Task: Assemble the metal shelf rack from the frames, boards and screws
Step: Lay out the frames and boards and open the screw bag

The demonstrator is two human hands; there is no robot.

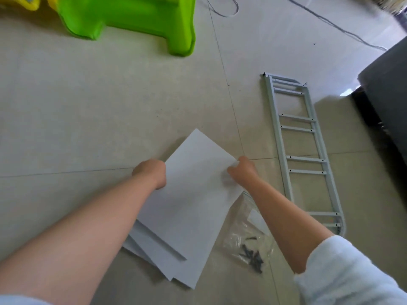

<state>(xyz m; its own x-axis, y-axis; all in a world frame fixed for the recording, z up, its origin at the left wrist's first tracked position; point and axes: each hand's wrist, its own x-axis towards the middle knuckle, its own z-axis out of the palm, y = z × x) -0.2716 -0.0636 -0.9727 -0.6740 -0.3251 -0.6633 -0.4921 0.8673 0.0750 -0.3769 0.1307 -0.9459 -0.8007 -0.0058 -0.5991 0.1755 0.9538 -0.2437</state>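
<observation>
On my left, the left hand (150, 173) grips the left edge of the top white board (193, 194), fingers curled under it. That board lies on a fanned stack of boards (149, 247) on the tiled floor (88, 106). My right hand (242, 171) pinches the board's right corner. Just right of the stack, a clear bag (242, 234) holds dark screws (253, 258). Further right, the grey metal frames (301, 150) lie flat on the floor, apart from the boards. A green plastic stool (136, 16) stands at the far left.
</observation>
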